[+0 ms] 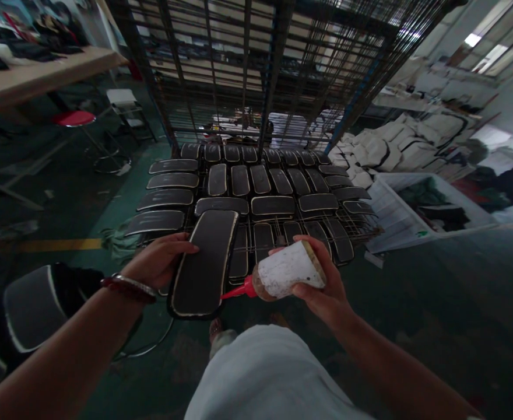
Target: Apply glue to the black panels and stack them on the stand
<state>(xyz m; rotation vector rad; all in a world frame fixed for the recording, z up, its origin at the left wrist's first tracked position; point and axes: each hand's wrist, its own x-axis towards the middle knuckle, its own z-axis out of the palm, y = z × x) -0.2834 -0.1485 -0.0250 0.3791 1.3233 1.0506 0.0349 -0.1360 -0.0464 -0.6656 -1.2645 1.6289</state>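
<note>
My left hand (pixel 162 256) grips the left edge of a long dark panel (pixel 206 256) with rounded corners and a pale line along its border. The thumb lies on its face, and the fingers go out of sight behind it. My right hand (pixel 322 286) is wrapped round a white squeeze bottle (pixel 285 271) with a brownish shoulder and a red nozzle (pixel 236 290). The bottle is tipped over to the left, its tip at the panel's lower right border. Many similar dark panels (pixel 273 205) lie in rows on a wire rack (pixel 357 224) beyond my hands.
A tall wire-mesh frame (pixel 265 70) rises behind the rows. To the right stand a white bin (pixel 400 216) with cloth inside and heaped pale pieces (pixel 400 143). More panels (pixel 35 306) are at lower left. A red stool (pixel 73 119) and a table (pixel 64 70) stand further left.
</note>
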